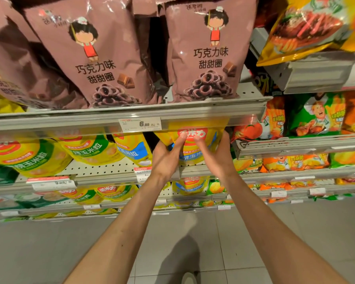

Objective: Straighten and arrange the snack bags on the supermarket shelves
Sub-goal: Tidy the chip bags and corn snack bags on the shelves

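Observation:
A yellow corn snack bag with a blue band [193,149] stands on the second shelf, just under the upper shelf's front rail. My left hand [166,158] grips its left side, thumb laid across the front. My right hand [217,152] holds its right edge, thumb on the front and fingers behind. Another blue-band bag [129,148] stands to its left, and green-band corn bags [86,148] stand further left. Its top edge is hidden behind the rail.
Brown chocolate ring bags [205,52] fill the upper shelf, whose rail [70,119] carries a 6.90 price tag [140,124]. Orange and green crisp bags [316,117] fill the neighbouring shelves at right. Lower shelves hold more corn bags [115,192]. Grey floor tiles [193,242] lie below.

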`<state>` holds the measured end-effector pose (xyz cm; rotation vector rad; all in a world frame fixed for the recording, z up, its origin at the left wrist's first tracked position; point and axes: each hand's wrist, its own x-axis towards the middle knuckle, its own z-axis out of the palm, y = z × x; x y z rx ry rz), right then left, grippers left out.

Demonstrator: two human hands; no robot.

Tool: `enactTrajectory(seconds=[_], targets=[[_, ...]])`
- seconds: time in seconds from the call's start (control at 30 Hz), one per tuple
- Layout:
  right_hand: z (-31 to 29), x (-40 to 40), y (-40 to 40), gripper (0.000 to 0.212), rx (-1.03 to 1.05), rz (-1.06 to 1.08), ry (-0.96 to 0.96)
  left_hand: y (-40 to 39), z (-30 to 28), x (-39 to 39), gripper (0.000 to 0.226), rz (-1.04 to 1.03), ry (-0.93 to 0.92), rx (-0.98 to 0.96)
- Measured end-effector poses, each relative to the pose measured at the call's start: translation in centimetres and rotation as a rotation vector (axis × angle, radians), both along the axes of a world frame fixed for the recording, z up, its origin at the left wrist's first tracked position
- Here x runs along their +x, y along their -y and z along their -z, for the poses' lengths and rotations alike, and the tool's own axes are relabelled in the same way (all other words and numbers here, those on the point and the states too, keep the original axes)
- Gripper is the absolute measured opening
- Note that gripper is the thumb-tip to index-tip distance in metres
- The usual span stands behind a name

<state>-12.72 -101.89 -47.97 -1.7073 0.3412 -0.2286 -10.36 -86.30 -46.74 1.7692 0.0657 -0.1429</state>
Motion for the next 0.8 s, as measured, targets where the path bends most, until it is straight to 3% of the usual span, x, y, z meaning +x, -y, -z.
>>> enactTrajectory(seconds=[0.07, 0.23, 0.33, 0.4, 0.53, 0.67, 0.8], targets=[[0.5, -0.2, 0.5, 0.081, 0.012, -0.034, -0.043, -0.6, 0.0, -0.4, 0.065, 0.006, -0.023, -0.042], [1.6, 0.1, 0.4, 0.083, -0.023, -0.039, -0.093, -1.3, 0.3, -1.2, 0.034, -0.097, 0.079, 0.035], [1.7, -0.1, 0.3, 0.087, -0.028, -0.021, -0.074, -1.6, 0.3, -1.5, 0.040, -0.087, 0.078, 0.061], [1.8, -0.3, 0.5, 0.074, -0.038, 0.004, -0.059, -1.8, 0.2, -1.6, 0.050, -0.052, 0.069, 0.087], [1.8, -0.1, 0.9, 0.060, -0.028, 0.006, -0.018, -2.0, 0.0, -1.9, 0.038, -0.015, 0.119, 0.101], [1.7, -0.2, 0.9, 0.055, -0.002, -0.005, -0.012, -2.3, 0.5, -2.2, 0.045, 0.005, 0.159, 0.165], [1.3, -0.8, 0.9, 0.069, -0.004, -0.024, -0.027, -2.8, 0.7, -2.4, 0.065, 0.000, 0.088, 0.204]])
